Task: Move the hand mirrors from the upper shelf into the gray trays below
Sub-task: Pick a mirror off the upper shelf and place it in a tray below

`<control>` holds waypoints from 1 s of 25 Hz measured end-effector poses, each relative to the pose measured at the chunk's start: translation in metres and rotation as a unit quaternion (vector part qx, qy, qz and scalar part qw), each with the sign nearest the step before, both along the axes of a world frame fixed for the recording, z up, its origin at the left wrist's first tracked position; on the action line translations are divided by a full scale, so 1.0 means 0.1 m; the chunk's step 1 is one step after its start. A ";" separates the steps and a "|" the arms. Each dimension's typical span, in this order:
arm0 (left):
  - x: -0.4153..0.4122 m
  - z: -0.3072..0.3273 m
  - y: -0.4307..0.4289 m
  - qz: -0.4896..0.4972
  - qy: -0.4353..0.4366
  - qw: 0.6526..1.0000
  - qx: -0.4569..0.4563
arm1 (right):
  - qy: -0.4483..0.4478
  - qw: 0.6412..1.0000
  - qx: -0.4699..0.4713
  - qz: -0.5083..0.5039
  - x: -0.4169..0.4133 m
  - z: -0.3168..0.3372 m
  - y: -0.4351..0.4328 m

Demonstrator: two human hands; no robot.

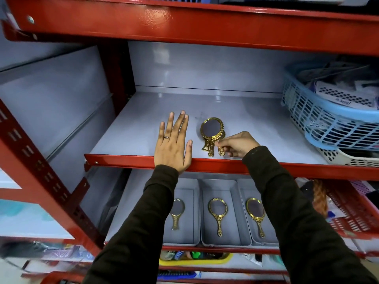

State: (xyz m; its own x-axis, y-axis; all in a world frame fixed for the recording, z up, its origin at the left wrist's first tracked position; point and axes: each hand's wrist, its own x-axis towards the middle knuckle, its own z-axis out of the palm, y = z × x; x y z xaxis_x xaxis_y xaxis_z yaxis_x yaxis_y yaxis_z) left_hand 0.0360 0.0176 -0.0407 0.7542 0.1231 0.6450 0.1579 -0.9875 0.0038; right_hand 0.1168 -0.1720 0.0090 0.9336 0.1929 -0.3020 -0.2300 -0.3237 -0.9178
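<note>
A small stack of gold hand mirrors lies near the front edge of the upper shelf, handles toward me. My right hand pinches one mirror handle at the stack's lower right. My left hand rests flat and open on the shelf just left of the stack, palm over the red front lip. Below, three gray trays sit side by side: the left tray, the middle tray and the right tray. Each holds one gold mirror; the left one is partly hidden by my sleeve.
A blue mesh basket full of packets sits at the right of the upper shelf, over a white basket. Red shelf beams run above and below. A red basket stands right of the trays, a yellow bin beneath them.
</note>
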 end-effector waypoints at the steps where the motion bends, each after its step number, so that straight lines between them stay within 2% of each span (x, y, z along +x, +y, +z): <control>1: 0.00 0.00 0.00 0.000 0.003 1.000 0.002 | 0.006 1.000 0.022 0.005 -0.03 0.04 -0.04; 7: -0.01 0.00 -0.01 0.010 0.015 1.000 0.003 | 0.040 0.993 0.102 0.033 -0.41 0.19 -0.45; 14: -0.04 -0.02 -0.05 0.016 0.015 1.000 -0.001 | 0.053 0.991 0.090 0.085 -1.00 0.06 -1.16; 19: -0.03 -0.03 -0.03 0.021 0.007 1.000 -0.002 | 0.131 0.984 0.060 0.109 -1.27 -0.41 -1.63; 25: 0.00 -0.05 -0.03 0.021 -0.002 1.000 -0.003 | 0.196 0.979 0.060 0.026 -1.18 -1.26 -1.87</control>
